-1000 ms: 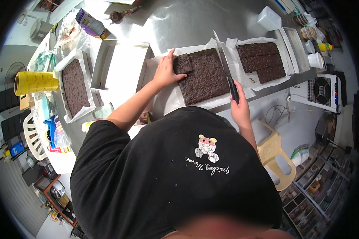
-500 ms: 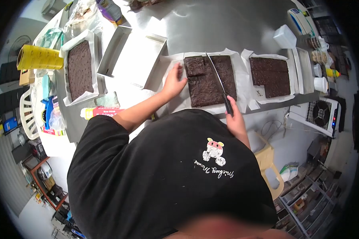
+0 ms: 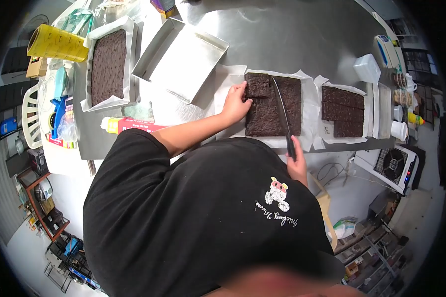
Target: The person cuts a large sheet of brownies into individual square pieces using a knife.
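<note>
A dark slab of brownie (image 3: 262, 116) lies on white baking paper (image 3: 307, 116) in front of me, with cut lines in its upper left part. My right hand (image 3: 298, 162) grips the black handle of a long knife (image 3: 283, 110). The blade slants across the slab, its tip near the far edge. At the slab's left edge rests my left hand (image 3: 237, 105), thumb and fingers apart, fingertips touching the brownie's side. Right of it, a second brownie slab (image 3: 343, 106) shows cut lines and has a piece gone from its near left corner.
An empty metal pan (image 3: 203, 37) sits beyond my left forearm. Farther left, a paper-lined pan holds another brownie (image 3: 109, 67). A baking paper box (image 3: 129, 124), a yellow roll (image 3: 57, 43) and a white plastic tub (image 3: 366, 68) stand about the steel table (image 3: 282, 34).
My left hand has come in against the slab's left edge. The knife stays in my right hand, its blade still across the brownie. The whole view has shifted slightly.
</note>
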